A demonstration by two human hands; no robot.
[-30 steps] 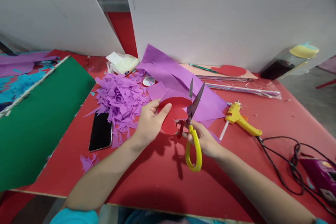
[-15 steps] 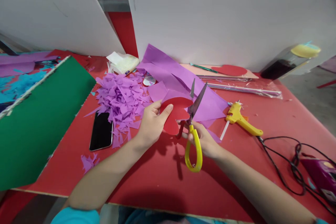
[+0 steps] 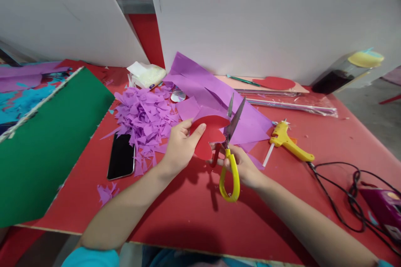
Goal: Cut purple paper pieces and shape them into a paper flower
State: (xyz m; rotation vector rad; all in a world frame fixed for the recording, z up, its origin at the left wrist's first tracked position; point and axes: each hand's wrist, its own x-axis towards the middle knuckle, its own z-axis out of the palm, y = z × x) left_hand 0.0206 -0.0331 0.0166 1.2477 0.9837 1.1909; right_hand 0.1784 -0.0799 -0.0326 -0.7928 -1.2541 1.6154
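Pinched between the thumb and fingers of my left hand (image 3: 181,146) is a red paper piece (image 3: 209,133) with a scalloped right edge. My right hand (image 3: 242,164) grips yellow-handled scissors (image 3: 229,179), their blades parted and pointing up and away. The blades' base lies beside the right edge of the red paper. A narrow curled red strip (image 3: 216,155) hangs near my right fingers; whether it is still joined to the paper I cannot tell. Purple paper sheets (image 3: 244,123) lie behind both hands.
To the left lie a heap of purple scraps (image 3: 144,112), a phone (image 3: 121,158) and a green board (image 3: 59,142). On the right are a yellow glue gun (image 3: 286,142), its black cord and a purple box (image 3: 382,208). A dark-filled bottle (image 3: 347,71) stands at the back right.
The scissors have shifted very slightly left and their blades have closed a little. Both hands and the red paper stay almost in place.
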